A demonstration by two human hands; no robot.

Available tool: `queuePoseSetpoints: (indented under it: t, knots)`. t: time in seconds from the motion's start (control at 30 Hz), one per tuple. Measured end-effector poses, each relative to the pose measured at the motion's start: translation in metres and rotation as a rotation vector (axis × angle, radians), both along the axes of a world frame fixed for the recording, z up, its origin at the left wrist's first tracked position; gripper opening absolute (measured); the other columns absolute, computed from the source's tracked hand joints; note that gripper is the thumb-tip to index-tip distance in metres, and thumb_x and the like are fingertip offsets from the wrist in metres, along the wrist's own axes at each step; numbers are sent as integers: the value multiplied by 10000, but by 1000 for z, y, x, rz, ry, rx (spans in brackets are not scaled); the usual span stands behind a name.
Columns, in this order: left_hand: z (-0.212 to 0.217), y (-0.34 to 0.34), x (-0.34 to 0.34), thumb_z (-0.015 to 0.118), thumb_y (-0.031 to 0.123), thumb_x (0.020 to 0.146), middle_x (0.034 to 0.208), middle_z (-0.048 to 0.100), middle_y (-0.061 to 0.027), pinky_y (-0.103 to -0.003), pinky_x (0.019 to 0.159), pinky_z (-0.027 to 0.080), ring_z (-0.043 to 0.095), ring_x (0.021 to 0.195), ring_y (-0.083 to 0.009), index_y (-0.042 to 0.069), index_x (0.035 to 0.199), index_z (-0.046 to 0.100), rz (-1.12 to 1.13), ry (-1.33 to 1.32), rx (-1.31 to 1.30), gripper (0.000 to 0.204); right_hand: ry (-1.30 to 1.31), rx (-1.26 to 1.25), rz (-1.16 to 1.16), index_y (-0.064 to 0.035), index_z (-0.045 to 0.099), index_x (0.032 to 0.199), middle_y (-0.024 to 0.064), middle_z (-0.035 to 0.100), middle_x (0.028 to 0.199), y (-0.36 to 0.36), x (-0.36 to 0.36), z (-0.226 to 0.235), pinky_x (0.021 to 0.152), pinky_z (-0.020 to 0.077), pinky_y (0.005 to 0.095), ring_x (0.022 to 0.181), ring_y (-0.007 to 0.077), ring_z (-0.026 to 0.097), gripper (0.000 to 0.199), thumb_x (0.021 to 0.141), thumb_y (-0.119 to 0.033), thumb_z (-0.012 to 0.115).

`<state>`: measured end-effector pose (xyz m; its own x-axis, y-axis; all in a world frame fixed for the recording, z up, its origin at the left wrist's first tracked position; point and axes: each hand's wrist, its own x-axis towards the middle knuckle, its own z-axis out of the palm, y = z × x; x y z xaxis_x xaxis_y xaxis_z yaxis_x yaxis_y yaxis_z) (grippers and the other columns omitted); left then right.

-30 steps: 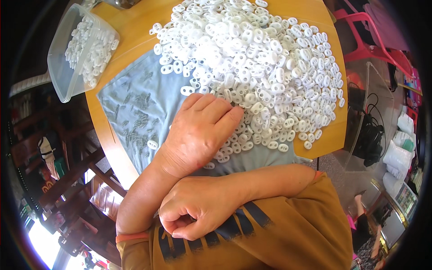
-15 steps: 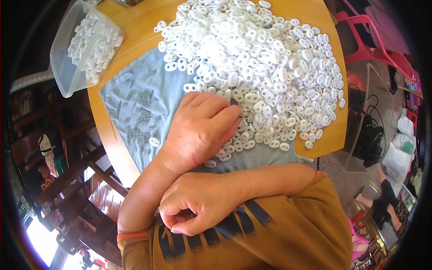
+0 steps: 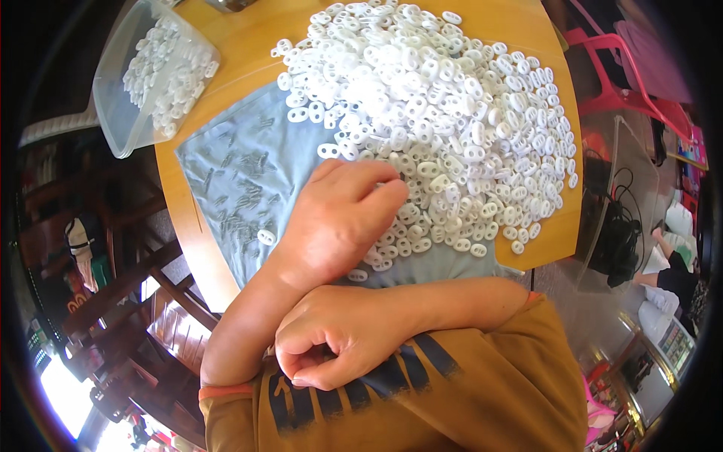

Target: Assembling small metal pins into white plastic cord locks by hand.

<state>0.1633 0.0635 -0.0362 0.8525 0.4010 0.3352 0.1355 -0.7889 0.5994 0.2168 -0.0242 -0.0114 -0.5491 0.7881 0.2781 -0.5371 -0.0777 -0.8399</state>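
My left hand [image 3: 343, 215] rests at the near left edge of a big heap of white oval two-holed plastic pieces [image 3: 422, 90]. Its fingers are curled closed over the pieces, and their tips are hidden beneath the hand. Close to my chest, my right hand [image 3: 331, 335] is bent in a pinch, thumb and forefinger forming a ring beside the left forearm. Anything at its fingertips is too small to make out. Small dark, thin spring-like bits [image 3: 245, 181] lie scattered on a grey-blue cloth [image 3: 294, 135]. One white piece [image 3: 266, 237] sits apart on that cloth.
A clear plastic bin [image 3: 113, 113] holding more white pieces stands at the table's far left corner. The heap spreads over the wooden table [image 3: 248, 45]. To the right are a red chair [image 3: 602, 38], a black bag [image 3: 617, 237] and a person's arm [image 3: 666, 248].
The view has shifted slightly. Both hands stay closed in nearly the same places, with small changes in finger pose. The person at the right has moved farther up in the view.
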Motion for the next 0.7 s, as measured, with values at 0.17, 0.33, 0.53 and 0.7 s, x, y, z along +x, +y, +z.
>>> queuePoseSetpoints:
  t: [0.17,0.33,0.53,0.7]
  knots:
    - [25,-6,-48,667,-80,758,849,636,-69,-225,596,462,591,700,-129,23,953,638,456,-168,-622,222,-18,-93,-135,-43,608,747,52,586,680,5,17,7,541,426,305,597,195,560,39,764,-21,635]
    - [43,-29,-97,679,-122,705,833,632,-94,-238,582,469,594,677,-167,3,890,620,600,-317,-398,231,78,-291,-533,-16,614,888,77,595,889,8,16,7,746,439,264,819,126,556,85,822,29,582]
    - [36,-45,-117,725,-85,638,817,631,-83,-273,549,460,591,655,-196,38,913,634,628,-308,-82,315,18,-384,-478,14,585,952,85,535,1012,10,-6,11,784,427,250,878,106,505,81,873,-1,573]
    - [25,-46,-127,743,-38,592,786,615,-26,-273,503,413,550,602,-173,75,912,667,642,-345,127,348,-93,-377,-497,19,582,965,74,540,1022,7,-19,12,749,431,218,849,87,509,81,892,14,548]
